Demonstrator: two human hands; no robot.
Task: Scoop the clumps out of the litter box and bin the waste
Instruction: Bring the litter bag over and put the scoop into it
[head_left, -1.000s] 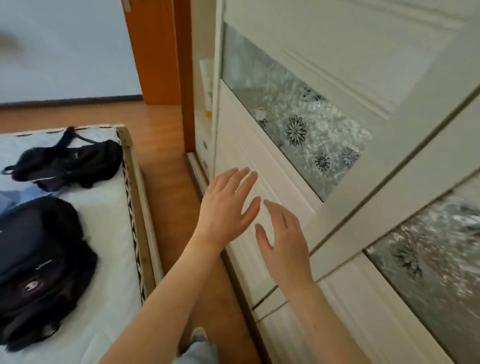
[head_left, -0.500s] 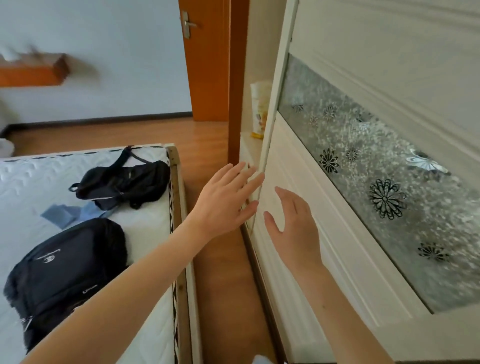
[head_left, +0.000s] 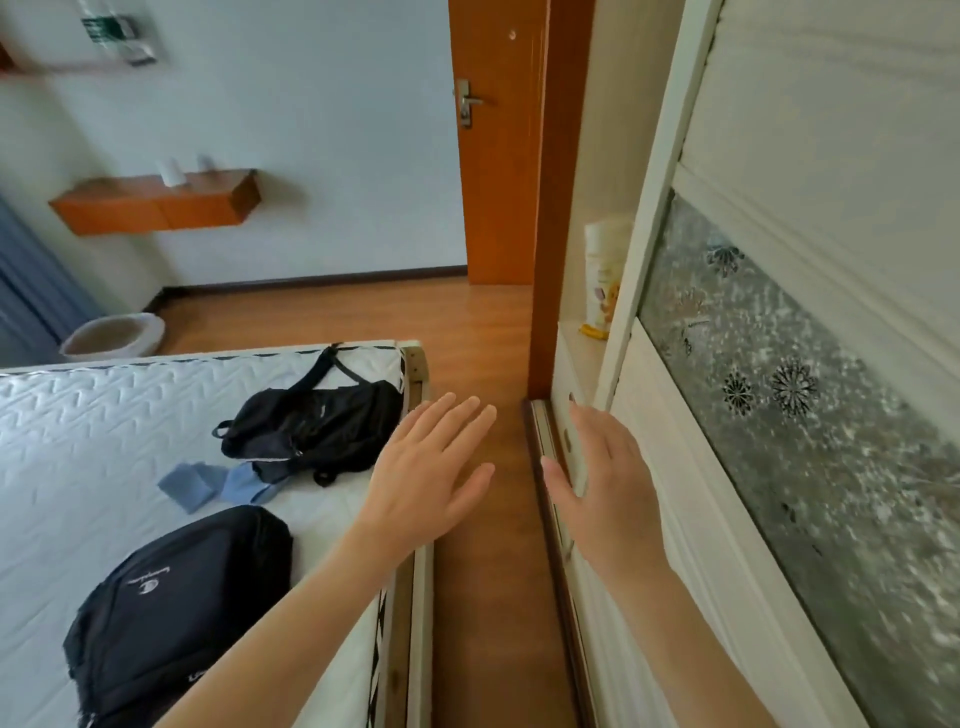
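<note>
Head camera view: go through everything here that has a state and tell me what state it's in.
Left hand: open, holding nothing.
Right hand: open, flat against the sliding wardrobe door.
Sliding wardrobe door: partly open, shelf exposed.
Orange door: open.
Litter box: uncovered, on the floor.
Bottle: upright.

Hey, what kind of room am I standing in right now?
Most likely a bedroom. A bare quilted mattress on a wooden frame fills the left side, a wardrobe with patterned-glass sliding doors runs along the right, and an orange door stands beyond. A litter box sits on the wooden floor by the far wall.
</note>
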